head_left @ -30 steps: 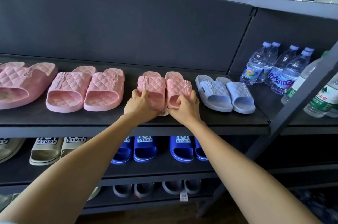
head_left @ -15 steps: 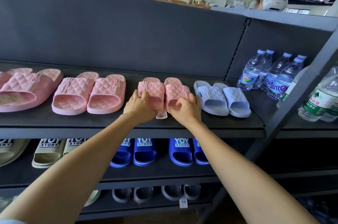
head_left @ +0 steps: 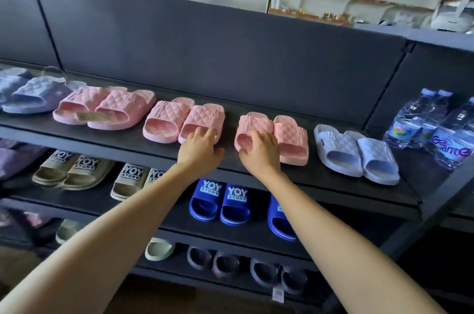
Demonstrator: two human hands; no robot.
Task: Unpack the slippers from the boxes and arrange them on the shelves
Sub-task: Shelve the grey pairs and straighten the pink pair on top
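On the dark top shelf [head_left: 315, 179] stands a row of quilted slippers. My right hand [head_left: 259, 150] grips the front of the left slipper of a small pink pair [head_left: 289, 137], fingers curled over its toe opening. My left hand [head_left: 200, 148] reaches to the neighbouring larger pink pair [head_left: 166, 121], and its spread fingers touch the toe edge of that pair's right slipper. A third pink pair [head_left: 105, 108] with a paper tag lies further left. A light blue pair [head_left: 356, 153] sits to the right.
Lavender slippers [head_left: 28, 95] lie at the shelf's far left, water bottles [head_left: 436, 129] at its right end. The shelf below carries beige slippers [head_left: 74, 170] and blue slippers [head_left: 220, 200]. Dark grey slippers [head_left: 246, 267] fill the bottom shelf. A slanted shelf post crosses at the right.
My left hand left the small pink pair and moved left to the neighbouring pink pair. My right hand shifted from the small pair's right slipper to its left one. The view swung left.
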